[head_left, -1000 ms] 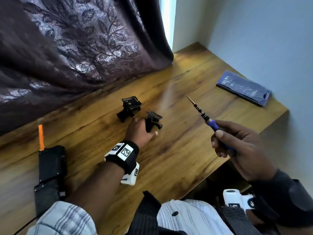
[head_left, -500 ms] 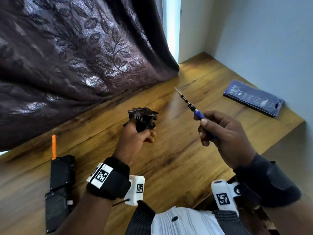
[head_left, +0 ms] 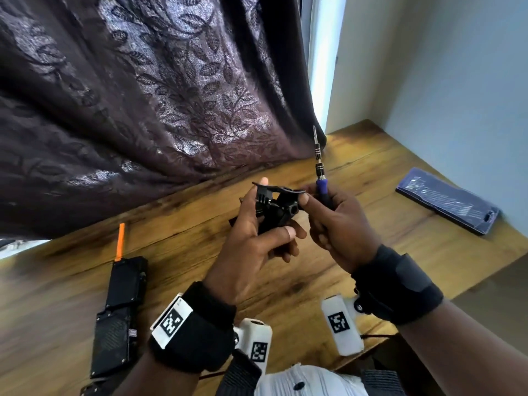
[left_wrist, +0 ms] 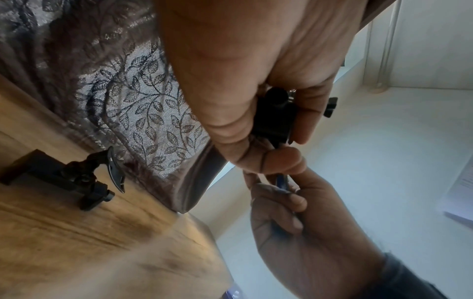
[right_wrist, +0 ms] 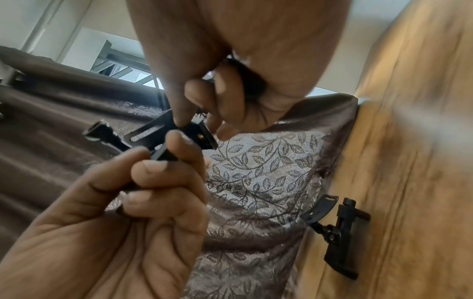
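At the far left of the desk (head_left: 171,247) lies a black handheld device (head_left: 121,307) with an orange antenna pointing away from the person. Behind it, a dark leaf-patterned curtain (head_left: 160,90) hangs down to the desk's far edge.

Towards the middle, the left hand (head_left: 251,247) is raised above the desk with its fingers curled round a black clamp mount (head_left: 274,207). The thumb lies across the mount's lower body and the forefinger stands behind its curved top plate. The mount is clear of the wood, held between the two hands. The left wrist view shows its body (left_wrist: 275,119) wedged between the palm and the bent fingers.

Just right of it, the right hand (head_left: 340,224) grips a precision screwdriver (head_left: 319,167) by its blue handle. The banded shaft points up, with the tip in front of the curtain's edge. The thumb of this hand touches the right end of the mount's plate. In the right wrist view a fingertip also presses on the slotted plate (right_wrist: 151,129).

A second clamp mount (left_wrist: 64,176) sits on the desk close to the foot of the curtain, apart from both hands. It also shows in the right wrist view (right_wrist: 340,236).

Far right, a flat dark-blue bit case (head_left: 447,204) lies near the pale wall (head_left: 457,81), well apart from the hands.
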### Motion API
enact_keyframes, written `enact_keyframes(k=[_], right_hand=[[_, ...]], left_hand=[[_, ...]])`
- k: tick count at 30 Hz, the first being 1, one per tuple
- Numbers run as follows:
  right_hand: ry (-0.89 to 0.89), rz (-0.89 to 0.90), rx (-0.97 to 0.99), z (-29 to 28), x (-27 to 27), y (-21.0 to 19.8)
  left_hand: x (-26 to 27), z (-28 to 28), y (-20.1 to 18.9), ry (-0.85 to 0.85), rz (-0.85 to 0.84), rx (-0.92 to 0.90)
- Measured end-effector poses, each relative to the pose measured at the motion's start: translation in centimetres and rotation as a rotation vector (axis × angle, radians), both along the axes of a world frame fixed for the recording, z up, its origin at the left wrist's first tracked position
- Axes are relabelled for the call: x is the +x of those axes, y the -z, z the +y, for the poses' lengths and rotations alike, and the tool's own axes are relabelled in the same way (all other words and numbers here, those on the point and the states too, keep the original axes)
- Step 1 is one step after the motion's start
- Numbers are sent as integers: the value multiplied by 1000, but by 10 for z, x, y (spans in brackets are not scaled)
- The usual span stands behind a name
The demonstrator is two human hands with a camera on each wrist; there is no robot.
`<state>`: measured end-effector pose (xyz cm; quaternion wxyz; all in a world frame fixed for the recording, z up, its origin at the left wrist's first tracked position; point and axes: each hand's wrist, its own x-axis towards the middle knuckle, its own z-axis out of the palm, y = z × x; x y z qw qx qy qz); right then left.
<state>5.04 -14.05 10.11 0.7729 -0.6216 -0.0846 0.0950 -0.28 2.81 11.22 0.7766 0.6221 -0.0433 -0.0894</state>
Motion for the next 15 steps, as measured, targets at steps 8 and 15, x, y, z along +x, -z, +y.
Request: enact_keyframes(k=[8, 15], right_hand=[[-72, 24, 56, 4, -6, -2], [26, -22, -15, 7, -6, -12]], left_hand=[[4, -2, -9, 90, 85, -176], [9, 0, -9, -4, 23, -154]])
